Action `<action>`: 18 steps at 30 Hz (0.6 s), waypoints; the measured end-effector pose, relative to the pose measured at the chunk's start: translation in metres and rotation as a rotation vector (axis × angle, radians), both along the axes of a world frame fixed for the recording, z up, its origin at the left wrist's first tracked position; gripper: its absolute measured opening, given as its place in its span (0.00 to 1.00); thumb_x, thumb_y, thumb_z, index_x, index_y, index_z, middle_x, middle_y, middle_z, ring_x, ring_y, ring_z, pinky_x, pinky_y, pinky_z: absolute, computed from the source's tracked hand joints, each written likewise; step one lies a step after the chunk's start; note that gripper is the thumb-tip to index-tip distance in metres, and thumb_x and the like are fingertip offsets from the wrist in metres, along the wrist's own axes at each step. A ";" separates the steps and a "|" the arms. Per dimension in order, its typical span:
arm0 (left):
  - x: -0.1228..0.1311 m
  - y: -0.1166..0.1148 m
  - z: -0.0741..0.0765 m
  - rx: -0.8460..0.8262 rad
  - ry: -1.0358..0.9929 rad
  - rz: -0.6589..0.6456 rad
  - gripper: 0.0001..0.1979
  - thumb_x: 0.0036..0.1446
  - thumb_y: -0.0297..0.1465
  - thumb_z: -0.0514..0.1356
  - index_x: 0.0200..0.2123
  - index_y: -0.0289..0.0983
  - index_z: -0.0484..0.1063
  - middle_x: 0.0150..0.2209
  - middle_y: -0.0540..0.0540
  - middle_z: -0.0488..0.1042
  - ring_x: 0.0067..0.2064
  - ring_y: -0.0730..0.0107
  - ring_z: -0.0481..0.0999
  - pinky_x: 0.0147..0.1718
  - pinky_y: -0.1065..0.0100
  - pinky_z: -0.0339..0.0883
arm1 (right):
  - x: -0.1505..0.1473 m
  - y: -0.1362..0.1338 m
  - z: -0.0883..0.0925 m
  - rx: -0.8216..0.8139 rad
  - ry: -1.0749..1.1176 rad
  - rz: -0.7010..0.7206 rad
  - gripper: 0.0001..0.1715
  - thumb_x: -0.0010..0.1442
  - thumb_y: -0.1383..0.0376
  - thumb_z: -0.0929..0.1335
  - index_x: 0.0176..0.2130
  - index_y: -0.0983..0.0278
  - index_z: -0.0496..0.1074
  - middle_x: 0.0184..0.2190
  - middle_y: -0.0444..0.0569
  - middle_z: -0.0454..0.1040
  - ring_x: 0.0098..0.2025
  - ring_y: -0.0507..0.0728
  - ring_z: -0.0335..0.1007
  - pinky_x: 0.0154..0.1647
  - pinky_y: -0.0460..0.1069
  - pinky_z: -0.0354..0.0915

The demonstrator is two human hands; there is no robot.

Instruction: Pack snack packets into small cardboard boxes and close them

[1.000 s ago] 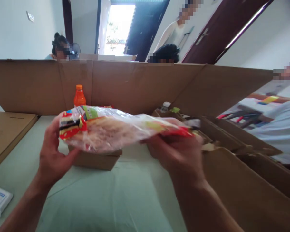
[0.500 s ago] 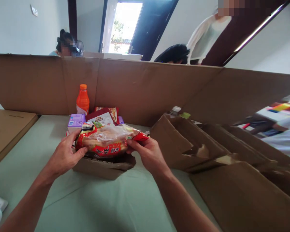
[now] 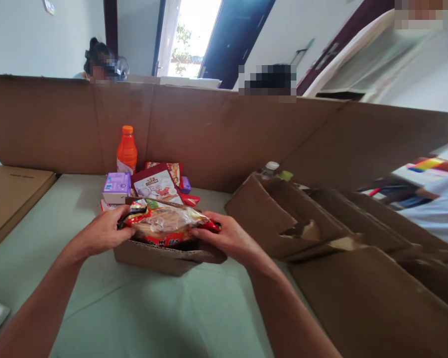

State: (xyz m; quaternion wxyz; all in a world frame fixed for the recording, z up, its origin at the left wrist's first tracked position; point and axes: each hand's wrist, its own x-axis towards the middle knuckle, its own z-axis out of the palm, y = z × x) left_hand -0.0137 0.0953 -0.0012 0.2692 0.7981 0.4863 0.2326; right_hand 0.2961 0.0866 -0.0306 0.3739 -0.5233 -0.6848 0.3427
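A red and clear plastic snack packet [image 3: 168, 221] lies partly down inside a small open cardboard box [image 3: 149, 259]. My left hand [image 3: 106, 226] grips the packet's left end, thumb towards me. At its right end, my right hand [image 3: 224, 232] pinches the red wrapper near the box's torn right side. Just behind the box are a purple and white carton [image 3: 117, 187], a dark red and white packet [image 3: 159, 185] and an orange bottle [image 3: 127, 151] standing upright. The packet's underside is hidden by the box wall.
A tall cardboard partition [image 3: 209, 134] runs across the back. To the right stand open cardboard boxes [image 3: 324, 293], one holding a clear bottle [image 3: 271, 169]. A flat carton [image 3: 15, 199] lies at the left. Other people are beyond the partition and at the far right.
The packet has gone down from above the box's rim to partly inside it, both hands still on it. The box's back edge now shows. The person at upper right appears closer.
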 end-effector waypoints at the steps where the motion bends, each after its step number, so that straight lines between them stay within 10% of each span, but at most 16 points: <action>1: 0.000 0.002 0.001 -0.030 0.004 -0.015 0.20 0.54 0.34 0.57 0.50 0.37 0.75 0.46 0.41 0.82 0.45 0.54 0.81 0.43 0.58 0.73 | 0.002 0.000 0.005 0.047 -0.061 0.009 0.22 0.51 0.49 0.72 0.38 0.63 0.76 0.34 0.49 0.80 0.35 0.58 0.75 0.35 0.50 0.70; 7: 0.005 0.008 0.017 -0.119 0.091 -0.097 0.22 0.52 0.32 0.57 0.51 0.36 0.74 0.51 0.40 0.80 0.50 0.51 0.79 0.51 0.53 0.72 | 0.000 0.003 0.014 0.058 -0.353 0.002 0.16 0.54 0.53 0.70 0.26 0.63 0.74 0.21 0.43 0.73 0.25 0.53 0.66 0.25 0.45 0.58; 13: -0.004 -0.008 0.002 0.025 -0.207 0.161 0.37 0.53 0.36 0.59 0.66 0.36 0.59 0.63 0.35 0.69 0.63 0.50 0.70 0.61 0.49 0.66 | 0.009 -0.004 0.008 0.185 -0.057 -0.220 0.20 0.55 0.50 0.71 0.28 0.64 0.78 0.20 0.44 0.73 0.22 0.53 0.65 0.23 0.46 0.60; 18: -0.005 -0.015 0.000 0.045 -0.208 0.339 0.28 0.56 0.43 0.58 0.57 0.36 0.69 0.55 0.36 0.76 0.54 0.52 0.77 0.54 0.51 0.70 | 0.021 -0.011 0.007 0.303 0.041 -0.384 0.16 0.53 0.53 0.75 0.30 0.63 0.80 0.22 0.44 0.76 0.23 0.54 0.67 0.24 0.47 0.63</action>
